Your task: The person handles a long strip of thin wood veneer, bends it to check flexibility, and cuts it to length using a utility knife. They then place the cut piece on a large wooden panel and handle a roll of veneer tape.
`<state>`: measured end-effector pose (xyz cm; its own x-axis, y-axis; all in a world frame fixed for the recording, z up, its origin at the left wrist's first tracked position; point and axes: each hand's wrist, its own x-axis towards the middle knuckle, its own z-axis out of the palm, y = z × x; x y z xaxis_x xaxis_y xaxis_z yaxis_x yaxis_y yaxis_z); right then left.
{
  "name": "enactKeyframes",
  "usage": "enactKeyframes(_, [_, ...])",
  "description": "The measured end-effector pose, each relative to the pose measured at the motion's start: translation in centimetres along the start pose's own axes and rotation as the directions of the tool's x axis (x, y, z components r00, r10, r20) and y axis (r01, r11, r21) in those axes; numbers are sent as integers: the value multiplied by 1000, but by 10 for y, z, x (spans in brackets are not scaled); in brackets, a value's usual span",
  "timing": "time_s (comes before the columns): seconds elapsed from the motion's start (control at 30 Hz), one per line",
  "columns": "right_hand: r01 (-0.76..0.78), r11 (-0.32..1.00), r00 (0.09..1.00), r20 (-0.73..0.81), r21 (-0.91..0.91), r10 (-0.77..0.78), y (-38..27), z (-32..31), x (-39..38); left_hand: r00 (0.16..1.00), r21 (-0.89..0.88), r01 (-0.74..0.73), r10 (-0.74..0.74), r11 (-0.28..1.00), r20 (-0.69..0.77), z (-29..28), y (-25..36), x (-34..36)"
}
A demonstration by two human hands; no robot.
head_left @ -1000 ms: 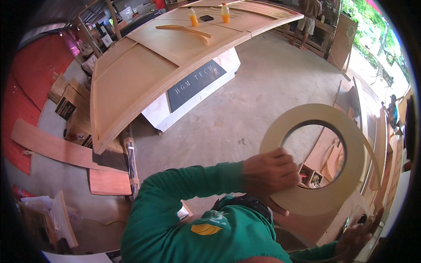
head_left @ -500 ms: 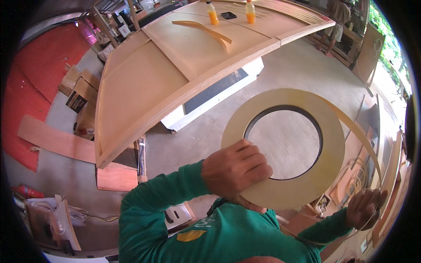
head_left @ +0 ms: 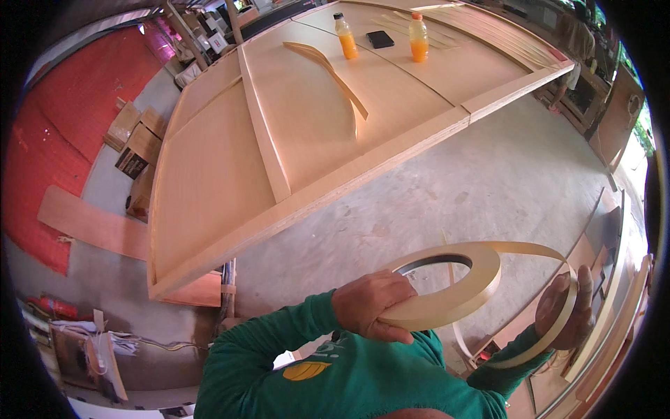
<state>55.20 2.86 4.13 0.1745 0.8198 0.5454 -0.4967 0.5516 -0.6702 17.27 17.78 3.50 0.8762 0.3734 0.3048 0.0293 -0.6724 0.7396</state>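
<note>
My left hand (head_left: 375, 306) is closed round the near-left rim of a large cream roll of edge banding (head_left: 460, 299), thumb beneath and fingers through the dark-lined centre. The roll is tilted nearly flat in front of my chest. From its far side a loose strip of edge banding (head_left: 574, 293) arcs to the right, bends down past my right hand (head_left: 567, 307) and loops back below. My right hand is raised with its fingers stretched out, and the strip crosses in front of its palm.
A big framed wooden panel (head_left: 209, 153) spans the space ahead, its raised edge facing me. On it lie a curled strip (head_left: 335, 77), a black phone-like slab (head_left: 380, 39) and two bottles of orange drink (head_left: 419, 49). Cardboard boxes (head_left: 139, 150) stand left; long boards (head_left: 614, 279) lie right.
The roll has dropped and tipped from facing me to nearly flat. My right hand has shifted slightly left and up, its fingers straightening from round the strip. The view has tilted.
</note>
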Motion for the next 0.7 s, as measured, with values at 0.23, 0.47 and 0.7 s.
enactKeyframes(0.23, [147,974,981,102,174,-166,12,-14,42,996,-97,2,6,995,92,-57,16,27])
enactKeyframes(0.47, [259,959,961,-135,117,-243,14,-47,24,989,89,-87,75,992,125,-105,55,36])
enactKeyframes(0.7, [58,997,984,-163,-59,-67,34,-57,33,962,476,-65,-72,877,264,-146,103,39])
